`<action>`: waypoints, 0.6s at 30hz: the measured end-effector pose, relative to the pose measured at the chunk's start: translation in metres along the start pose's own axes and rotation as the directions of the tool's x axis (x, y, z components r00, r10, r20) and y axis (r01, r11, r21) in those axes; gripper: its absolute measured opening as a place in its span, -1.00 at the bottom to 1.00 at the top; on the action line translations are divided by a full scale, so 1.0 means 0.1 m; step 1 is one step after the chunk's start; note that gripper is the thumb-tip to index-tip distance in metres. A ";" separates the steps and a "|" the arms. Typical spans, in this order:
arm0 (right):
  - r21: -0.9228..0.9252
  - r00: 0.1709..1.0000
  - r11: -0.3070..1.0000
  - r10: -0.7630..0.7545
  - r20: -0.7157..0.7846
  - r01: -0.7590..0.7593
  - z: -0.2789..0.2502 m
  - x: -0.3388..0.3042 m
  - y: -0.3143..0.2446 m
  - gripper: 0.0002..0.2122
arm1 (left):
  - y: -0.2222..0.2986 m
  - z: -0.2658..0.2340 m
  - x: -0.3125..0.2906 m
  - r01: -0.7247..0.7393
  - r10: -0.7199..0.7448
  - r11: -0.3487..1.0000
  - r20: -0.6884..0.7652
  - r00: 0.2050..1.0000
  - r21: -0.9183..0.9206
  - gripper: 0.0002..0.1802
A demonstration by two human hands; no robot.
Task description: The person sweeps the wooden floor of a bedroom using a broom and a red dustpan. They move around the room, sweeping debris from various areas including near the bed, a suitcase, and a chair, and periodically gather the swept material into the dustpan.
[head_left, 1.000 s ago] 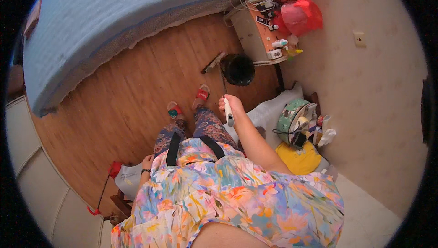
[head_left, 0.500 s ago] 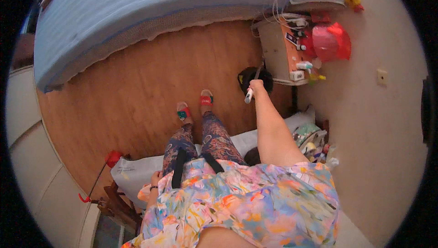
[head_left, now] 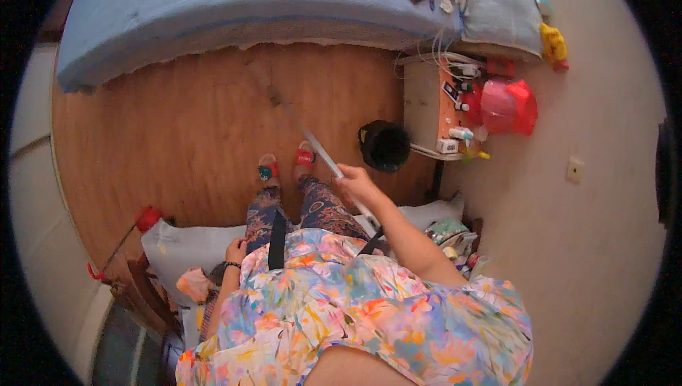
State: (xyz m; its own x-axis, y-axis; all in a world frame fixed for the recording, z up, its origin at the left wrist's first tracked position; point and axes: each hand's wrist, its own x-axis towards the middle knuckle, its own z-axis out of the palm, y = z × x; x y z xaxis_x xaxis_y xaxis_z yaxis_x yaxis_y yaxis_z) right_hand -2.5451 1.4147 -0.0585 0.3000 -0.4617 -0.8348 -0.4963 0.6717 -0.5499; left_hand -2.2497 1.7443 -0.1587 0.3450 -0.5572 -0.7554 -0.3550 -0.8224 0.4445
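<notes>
My right hand (head_left: 358, 185) grips the shaft of a long-handled tool with a pale grey pole (head_left: 323, 153). The pole slants from beside my right hip over the floor, past my slippers. Its far end (head_left: 273, 96) is smeared by motion, so the kind of head cannot be told. A black waste bin (head_left: 384, 146) stands on the floor beyond my right hand, apart from the pole. My left hand (head_left: 236, 249), with a dark bracelet at the wrist, hangs low beside my left thigh. Nothing shows in it, and its fingers are too small and partly hidden to read.
A bed with a blue cover (head_left: 234, 9) runs along the far side of the wood floor (head_left: 170, 130). At the right stands a cabinet (head_left: 421, 98) with small bottles, cables and a red plastic bag (head_left: 508, 106). A pale padded seat (head_left: 181, 251) is behind my legs.
My right hand has swung left and nearer to my body, away from the bin. The pole now reaches out over the floor toward the bed. My view has shifted slightly.
</notes>
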 end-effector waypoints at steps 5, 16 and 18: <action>-0.344 0.897 0.929 -0.263 -0.354 0.137 -0.97 0.52 0.37 -0.77 | -0.06 0.17 -0.31 0.088 -0.093 0.993 -0.067 0.993 -0.077 -0.80; -0.140 0.896 0.989 -0.019 -0.444 -0.048 -0.52 2.41 -0.30 -0.79 | -0.08 0.55 -0.72 0.265 -0.297 0.952 -0.250 0.922 -0.152 -0.80; -0.356 0.909 0.925 -0.257 -0.328 0.133 0.11 2.40 0.00 -0.75 | -0.10 0.65 -0.76 0.429 -0.456 0.889 -0.223 0.861 -0.162 -0.79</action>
State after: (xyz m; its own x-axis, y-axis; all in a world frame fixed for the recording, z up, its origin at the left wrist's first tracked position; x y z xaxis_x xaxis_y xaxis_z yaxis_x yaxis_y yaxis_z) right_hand -2.4643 1.3098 -0.2592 0.1327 -0.7823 -0.6086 -0.7092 0.3540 -0.6096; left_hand -2.3287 1.8030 -0.1369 0.6531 -0.1302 -0.7460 -0.0264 -0.9884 0.1493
